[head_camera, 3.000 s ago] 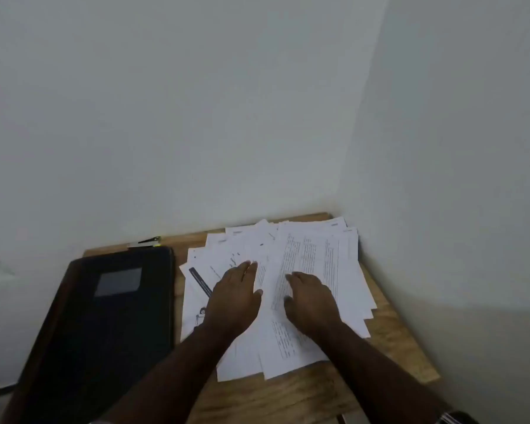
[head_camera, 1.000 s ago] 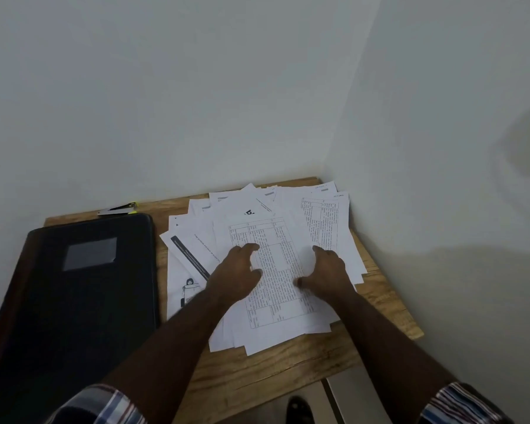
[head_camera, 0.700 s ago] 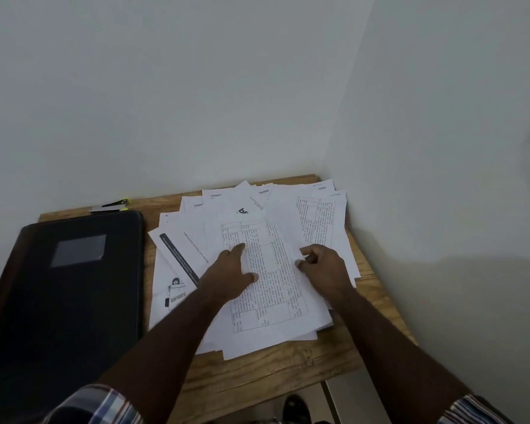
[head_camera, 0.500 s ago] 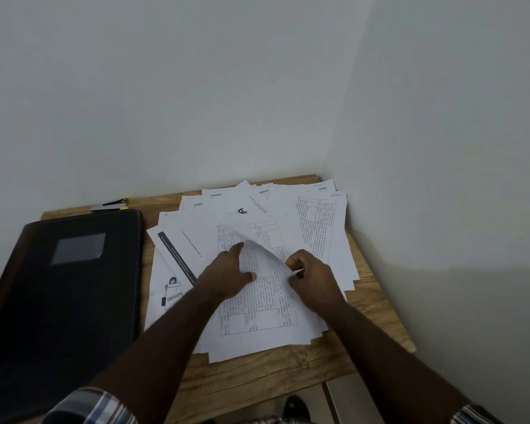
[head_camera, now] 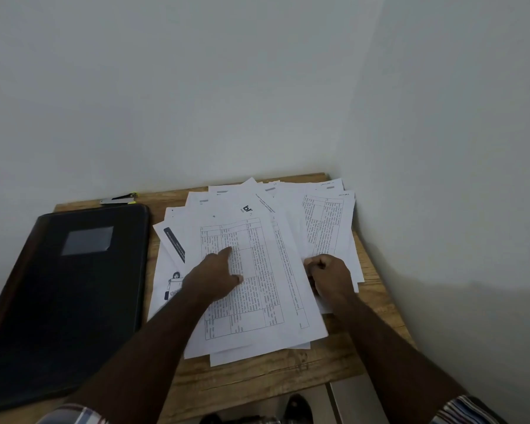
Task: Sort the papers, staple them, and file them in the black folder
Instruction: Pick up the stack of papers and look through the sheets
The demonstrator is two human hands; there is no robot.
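A loose spread of white printed papers [head_camera: 328,228] covers the right half of the wooden table [head_camera: 257,384]. On top lies a sheet with a printed table [head_camera: 257,286]. My left hand [head_camera: 211,278] rests flat on that sheet, fingers straight. My right hand [head_camera: 331,275] sits at the sheet's right edge with fingers curled, pinching paper edges there. The black folder [head_camera: 65,301] lies closed on the table's left side. A small stapler [head_camera: 120,198] with a yellow tip sits behind the folder by the wall.
White walls meet at a corner right behind and to the right of the table. The table's front edge is near me, and a dark shoe [head_camera: 297,408] shows on the floor below it.
The top tabled sheet, lifted and curled half a second ago, now lies flat under my left hand. My right hand has moved right to the pile's edge.
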